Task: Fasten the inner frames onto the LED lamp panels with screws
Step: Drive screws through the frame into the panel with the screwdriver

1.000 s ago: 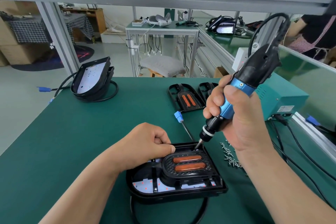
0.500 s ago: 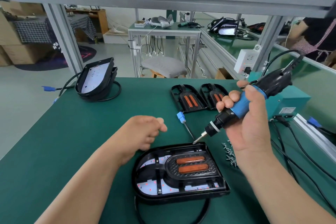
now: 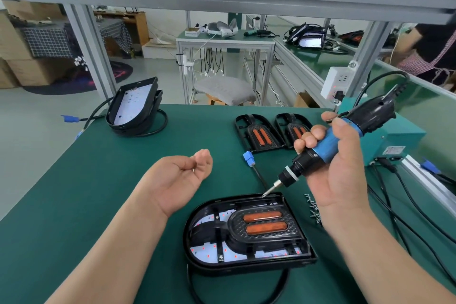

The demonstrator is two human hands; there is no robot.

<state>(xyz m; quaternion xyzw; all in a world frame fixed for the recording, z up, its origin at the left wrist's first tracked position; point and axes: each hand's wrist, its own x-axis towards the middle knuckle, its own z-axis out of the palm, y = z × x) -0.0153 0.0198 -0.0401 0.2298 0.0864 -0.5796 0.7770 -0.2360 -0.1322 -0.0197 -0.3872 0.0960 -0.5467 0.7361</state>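
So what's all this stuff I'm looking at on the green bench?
Table: one, green, under everything.
Lamp panel: one, black, front centre.
Inner frame: one, black with orange strips, seated in that panel.
Spare inner frames: two, black and orange, far side.
Stacked panels: count unclear, black, back left.
Screws: loose pile, silver, right of the panel.
Power box: one, teal, right edge.
Electric screwdriver: one, blue and black, tip over the panel.
Left hand: palm up, above the table.
Right hand: grips the screwdriver.

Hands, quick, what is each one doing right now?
Left hand: open, palm up, fingers loosely curled.
Right hand: closed around the blue-and-black corded electric screwdriver.
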